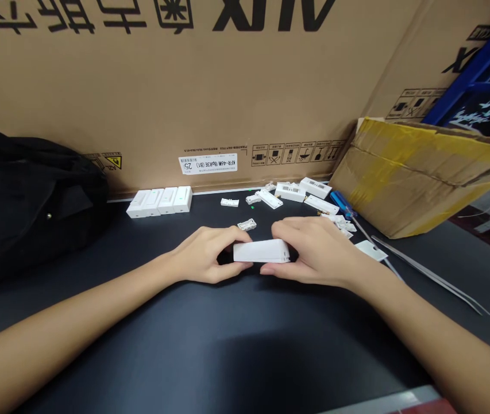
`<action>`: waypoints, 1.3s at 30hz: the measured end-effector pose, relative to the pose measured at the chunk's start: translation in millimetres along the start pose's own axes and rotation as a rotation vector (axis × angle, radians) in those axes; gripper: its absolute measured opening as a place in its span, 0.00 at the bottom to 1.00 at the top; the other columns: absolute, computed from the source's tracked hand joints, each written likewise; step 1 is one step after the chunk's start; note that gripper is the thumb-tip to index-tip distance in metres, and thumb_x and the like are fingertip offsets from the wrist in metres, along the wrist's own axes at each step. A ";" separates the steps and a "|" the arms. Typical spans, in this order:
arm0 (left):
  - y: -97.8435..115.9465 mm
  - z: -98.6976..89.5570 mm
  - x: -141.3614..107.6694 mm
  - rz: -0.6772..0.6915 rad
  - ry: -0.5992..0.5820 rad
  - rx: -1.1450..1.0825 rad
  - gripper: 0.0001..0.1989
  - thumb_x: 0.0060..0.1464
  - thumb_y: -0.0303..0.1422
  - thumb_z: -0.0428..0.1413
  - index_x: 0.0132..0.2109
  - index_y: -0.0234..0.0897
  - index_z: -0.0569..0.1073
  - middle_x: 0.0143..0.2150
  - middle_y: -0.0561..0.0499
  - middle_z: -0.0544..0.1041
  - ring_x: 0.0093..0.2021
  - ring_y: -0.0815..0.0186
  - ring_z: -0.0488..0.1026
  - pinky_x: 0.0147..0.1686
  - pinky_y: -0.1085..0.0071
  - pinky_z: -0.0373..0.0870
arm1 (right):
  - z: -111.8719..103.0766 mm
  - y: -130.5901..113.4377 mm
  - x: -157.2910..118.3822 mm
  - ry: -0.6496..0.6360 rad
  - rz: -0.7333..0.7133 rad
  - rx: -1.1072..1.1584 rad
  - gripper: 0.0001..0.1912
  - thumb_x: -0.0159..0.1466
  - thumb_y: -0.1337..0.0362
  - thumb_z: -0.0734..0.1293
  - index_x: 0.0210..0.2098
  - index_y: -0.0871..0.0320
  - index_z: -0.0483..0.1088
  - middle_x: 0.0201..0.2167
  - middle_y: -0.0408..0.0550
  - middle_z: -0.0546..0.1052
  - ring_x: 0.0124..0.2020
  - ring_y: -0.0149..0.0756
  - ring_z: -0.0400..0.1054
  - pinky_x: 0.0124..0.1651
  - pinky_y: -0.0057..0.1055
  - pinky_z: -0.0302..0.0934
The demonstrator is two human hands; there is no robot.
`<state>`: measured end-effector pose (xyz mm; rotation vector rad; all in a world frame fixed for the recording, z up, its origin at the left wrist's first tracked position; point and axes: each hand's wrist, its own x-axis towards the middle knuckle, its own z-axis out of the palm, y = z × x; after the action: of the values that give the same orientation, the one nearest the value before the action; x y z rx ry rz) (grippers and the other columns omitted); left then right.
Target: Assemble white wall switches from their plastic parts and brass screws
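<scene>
Facing a large cardboard carton [227,103] with upside-down print, along the far edge of a black tabletop [176,345]. Holding a white plastic casing [259,251] at the middle of the scene, lengthwise from left to right, with small dark openings at its right end. Gripping its left end in the left hand [205,253], with fingers curled and parted from the thumb only by the casing's thickness. Pinching its right end in the right hand [317,247], with fingers over the top and thumb at the lower near edge. Looking past a small white bracket [247,225] just beyond the casing, towards four white switch-like units [158,201] in a row at far left. Seeing also loose white plastic parts [290,194], a blue-handled screwdriver [342,204] and metal tweezers [421,268] on the right, near a yellow-taped cardboard box [404,178].
</scene>
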<state>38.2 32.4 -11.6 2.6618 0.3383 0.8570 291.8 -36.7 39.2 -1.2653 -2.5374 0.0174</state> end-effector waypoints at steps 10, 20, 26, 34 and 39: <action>-1.8 -4.2 7.1 -0.054 -0.183 -0.109 0.20 0.59 0.46 0.64 0.40 0.39 0.63 0.45 0.49 0.76 0.38 0.67 0.73 0.36 0.72 0.71 | -2.0 -3.2 -0.1 -0.217 0.071 0.277 0.11 0.65 0.57 0.69 0.41 0.53 0.64 0.30 0.38 0.73 0.28 0.33 0.66 0.29 0.31 0.51; -5.2 -0.3 5.2 0.057 -0.005 -0.083 0.13 0.65 0.35 0.58 0.34 0.38 0.62 0.40 0.46 0.75 0.36 0.67 0.71 0.35 0.73 0.70 | 16.0 -7.3 7.0 0.009 0.387 0.972 0.20 0.57 0.57 0.78 0.42 0.56 0.69 0.36 0.45 0.79 0.35 0.34 0.73 0.41 0.33 0.70; -4.7 -1.1 4.3 0.048 0.091 -0.074 0.14 0.64 0.32 0.59 0.34 0.38 0.62 0.40 0.47 0.73 0.35 0.69 0.69 0.34 0.74 0.68 | 17.9 -7.7 12.1 0.057 0.537 1.176 0.21 0.47 0.63 0.82 0.33 0.57 0.70 0.30 0.42 0.79 0.32 0.31 0.74 0.38 0.28 0.69; -10.8 -1.3 3.5 0.001 0.310 -0.176 0.14 0.59 0.30 0.61 0.36 0.39 0.59 0.40 0.48 0.73 0.39 0.66 0.71 0.38 0.70 0.68 | 17.2 6.8 3.9 -0.094 0.320 0.567 0.15 0.57 0.57 0.77 0.37 0.56 0.72 0.32 0.44 0.78 0.33 0.37 0.71 0.39 0.36 0.65; -18.1 4.3 1.3 0.016 0.380 -0.255 0.22 0.53 0.29 0.65 0.47 0.41 0.60 0.45 0.48 0.72 0.41 0.65 0.72 0.38 0.69 0.69 | 17.1 7.7 5.1 -0.095 0.089 0.213 0.16 0.63 0.51 0.73 0.43 0.55 0.75 0.42 0.49 0.79 0.47 0.45 0.71 0.49 0.42 0.61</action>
<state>39.5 48.4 -21.0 2.2651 0.2740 1.3185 290.2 -25.8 23.1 -1.3179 -2.4753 0.3659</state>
